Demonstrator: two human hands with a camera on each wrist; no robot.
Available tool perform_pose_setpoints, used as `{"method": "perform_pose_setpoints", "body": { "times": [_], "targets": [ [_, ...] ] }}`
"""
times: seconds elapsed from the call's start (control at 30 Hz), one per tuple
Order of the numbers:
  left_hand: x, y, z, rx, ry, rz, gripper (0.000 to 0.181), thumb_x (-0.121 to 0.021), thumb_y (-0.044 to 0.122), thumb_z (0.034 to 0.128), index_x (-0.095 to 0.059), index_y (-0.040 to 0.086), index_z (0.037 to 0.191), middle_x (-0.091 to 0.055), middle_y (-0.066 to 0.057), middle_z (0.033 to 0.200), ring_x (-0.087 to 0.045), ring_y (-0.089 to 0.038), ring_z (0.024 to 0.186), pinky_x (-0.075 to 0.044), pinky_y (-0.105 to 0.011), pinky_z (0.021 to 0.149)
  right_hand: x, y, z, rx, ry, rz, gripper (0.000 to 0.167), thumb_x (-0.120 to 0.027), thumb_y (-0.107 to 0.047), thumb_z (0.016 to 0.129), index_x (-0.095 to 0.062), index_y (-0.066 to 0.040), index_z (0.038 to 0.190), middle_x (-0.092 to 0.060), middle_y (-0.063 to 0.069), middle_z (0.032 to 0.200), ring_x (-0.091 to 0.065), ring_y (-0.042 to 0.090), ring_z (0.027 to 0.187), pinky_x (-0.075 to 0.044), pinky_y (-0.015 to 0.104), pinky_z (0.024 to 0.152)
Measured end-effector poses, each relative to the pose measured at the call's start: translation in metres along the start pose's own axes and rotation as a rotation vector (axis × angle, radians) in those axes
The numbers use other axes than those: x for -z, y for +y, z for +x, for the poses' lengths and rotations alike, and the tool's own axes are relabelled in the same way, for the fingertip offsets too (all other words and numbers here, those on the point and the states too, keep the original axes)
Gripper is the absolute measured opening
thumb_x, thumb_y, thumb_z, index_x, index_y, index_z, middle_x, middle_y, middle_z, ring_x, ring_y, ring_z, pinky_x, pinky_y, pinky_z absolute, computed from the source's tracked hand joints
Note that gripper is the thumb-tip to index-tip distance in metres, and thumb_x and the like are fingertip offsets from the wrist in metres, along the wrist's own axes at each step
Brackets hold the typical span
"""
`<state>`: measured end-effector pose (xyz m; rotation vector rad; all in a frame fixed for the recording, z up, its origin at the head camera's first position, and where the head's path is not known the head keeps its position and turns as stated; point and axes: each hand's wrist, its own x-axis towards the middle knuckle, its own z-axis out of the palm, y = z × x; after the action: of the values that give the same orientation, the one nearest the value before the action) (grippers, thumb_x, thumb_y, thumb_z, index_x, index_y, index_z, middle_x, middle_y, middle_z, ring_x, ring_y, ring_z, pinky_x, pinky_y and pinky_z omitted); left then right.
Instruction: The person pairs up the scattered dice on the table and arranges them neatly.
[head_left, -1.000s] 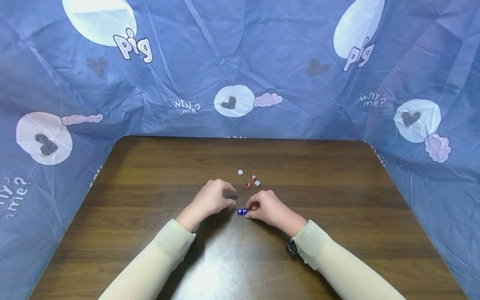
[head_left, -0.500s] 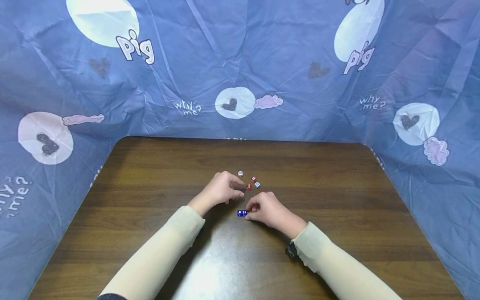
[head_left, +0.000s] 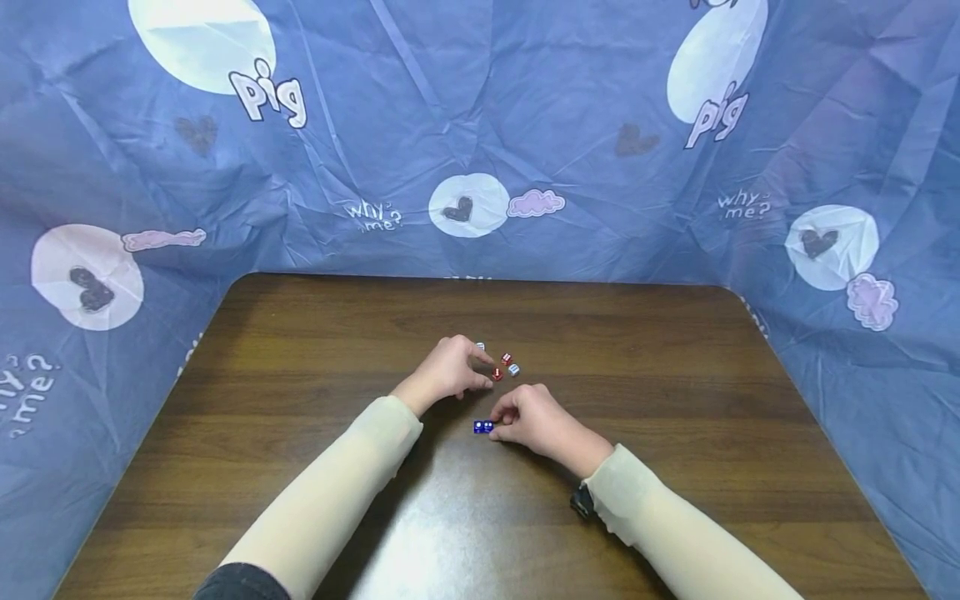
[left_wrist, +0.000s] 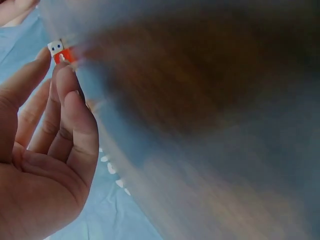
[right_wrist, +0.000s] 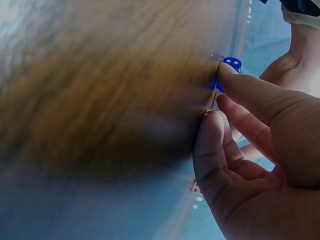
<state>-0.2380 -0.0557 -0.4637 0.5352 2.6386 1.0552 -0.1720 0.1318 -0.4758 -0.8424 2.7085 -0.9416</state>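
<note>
My left hand (head_left: 448, 368) reaches over the table, thumb and forefinger apart on either side of a red die (head_left: 497, 375). In the left wrist view the red die (left_wrist: 63, 55) shows just past the fingertips; contact is unclear. Two blue dice (head_left: 478, 427) sit side by side nearer me. My right hand (head_left: 542, 418) pinches the right-hand blue die (head_left: 488, 426) between thumb and forefinger on the table. In the right wrist view the thumb partly hides a blue die (right_wrist: 232, 63). Another red die (head_left: 506, 359) and a white die (head_left: 513, 370) lie close to the first red one.
Behind the left fingers, another white die (head_left: 481, 347) is partly covered. The brown wooden table (head_left: 637, 350) extends around the hands. A blue printed cloth (head_left: 600, 233) hangs along its back and sides. My right wrist wears a black strap (head_left: 582, 500).
My left hand has moved away from the blue dice, forward and right, to the red die, now partly covering the far white die. The right hand has stayed at the blue dice.
</note>
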Motion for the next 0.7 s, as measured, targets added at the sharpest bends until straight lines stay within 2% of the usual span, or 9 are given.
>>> {"method": "perform_pose_setpoints", "body": {
  "times": [0.17,0.3,0.4,0.53,0.7],
  "targets": [
    [0.001,0.0,0.007,-0.017,-0.048,0.01,0.031,-0.087,0.012,0.0828,-0.079,0.01,0.113,-0.072,-0.009,0.111,-0.065,-0.022,0.047,-0.052,-0.027,0.044,-0.001,0.001,0.0,-0.001,-0.001,0.008,0.013,-0.09,-0.013,0.079,-0.077,-0.011,0.082,-0.06,-0.014,0.064,-0.053,0.0,0.059,-0.047,0.023,0.056],
    [0.003,-0.001,0.011,0.0,-0.08,0.008,0.029,-0.086,0.011,0.0837,-0.079,0.012,0.112,-0.073,-0.006,0.104,-0.065,-0.022,0.048,-0.052,-0.027,0.045,-0.001,0.0,0.0,-0.001,0.002,0.007,0.014,-0.09,-0.012,0.078,-0.077,-0.011,0.082,-0.06,-0.014,0.064,-0.053,0.0,0.059,-0.047,0.022,0.057],
    [0.003,-0.003,0.015,0.017,-0.11,-0.011,0.028,-0.086,0.011,0.0845,-0.079,0.012,0.112,-0.074,-0.003,0.093,-0.064,-0.022,0.047,-0.052,-0.028,0.044,-0.001,0.0,0.0,0.001,0.006,0.003,0.014,-0.09,-0.013,0.078,-0.077,-0.011,0.082,-0.06,-0.014,0.065,-0.052,0.0,0.059,-0.047,0.023,0.057],
    [0.004,-0.007,0.02,0.011,-0.151,-0.034,0.027,-0.085,0.01,0.0852,-0.079,0.012,0.112,-0.072,0.001,0.074,-0.062,-0.021,0.046,-0.052,-0.029,0.044,-0.001,0.001,0.0,0.004,0.013,-0.001,0.014,-0.09,-0.013,0.078,-0.077,-0.012,0.082,-0.06,-0.014,0.064,-0.052,0.0,0.059,-0.047,0.023,0.057],
    [0.003,-0.01,0.025,0.002,-0.176,-0.04,0.025,-0.085,0.011,0.0857,-0.08,0.014,0.11,-0.072,0.002,0.072,-0.061,-0.019,0.044,-0.053,-0.029,0.044,-0.001,0.002,0.0,0.006,0.015,-0.011,0.014,-0.09,-0.014,0.078,-0.077,-0.013,0.082,-0.06,-0.015,0.065,-0.053,0.0,0.06,-0.048,0.023,0.058]
  ]
}}
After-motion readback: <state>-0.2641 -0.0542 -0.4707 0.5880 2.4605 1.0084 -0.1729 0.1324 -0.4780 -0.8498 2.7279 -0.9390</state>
